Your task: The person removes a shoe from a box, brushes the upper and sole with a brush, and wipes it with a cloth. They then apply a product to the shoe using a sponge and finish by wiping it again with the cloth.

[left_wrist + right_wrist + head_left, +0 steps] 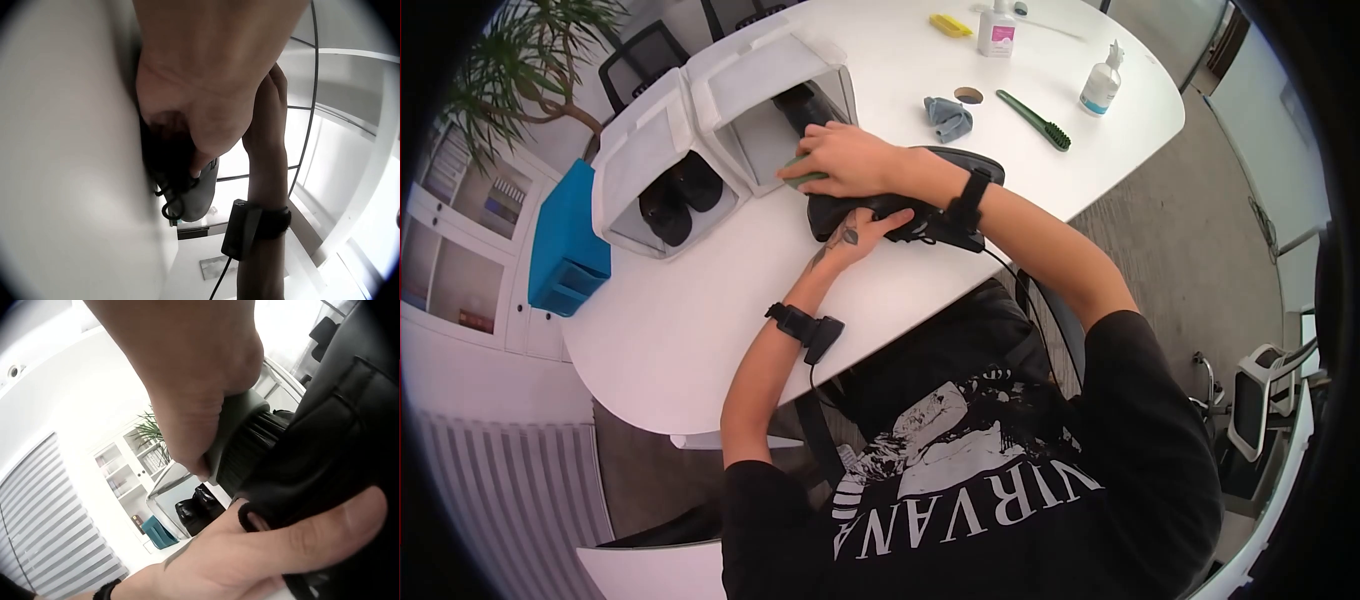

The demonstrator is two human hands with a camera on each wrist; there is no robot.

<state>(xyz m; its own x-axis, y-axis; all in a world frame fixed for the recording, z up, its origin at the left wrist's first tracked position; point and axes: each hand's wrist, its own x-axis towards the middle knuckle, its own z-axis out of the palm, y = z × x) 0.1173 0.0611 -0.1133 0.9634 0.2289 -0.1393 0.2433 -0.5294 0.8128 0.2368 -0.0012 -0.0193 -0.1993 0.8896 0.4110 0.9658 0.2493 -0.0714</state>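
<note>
A black shoe [960, 160] with laces lies on the white table, and my left hand [855, 238] grips it, thumb along its upper. In the left wrist view the left hand [200, 100] has its fingers inside or under the dark shoe [197, 194]; the fingertips are hidden. My right hand [852, 162] pinches a green brush [800, 178] above the shoe's near-left end. Seen from the right wrist, the right hand [194, 406] holds the brush [240, 440] with its dark bristles against the black shoe [337, 431].
Two white boxes stand at the back left, one with a pair of black shoes [668, 210], the other with a black shoe [805, 105]. Beyond lie a grey cloth [948, 118], a long green brush [1032, 120], a spray bottle [1101, 85], a white bottle [997, 32] and a yellow item [950, 25].
</note>
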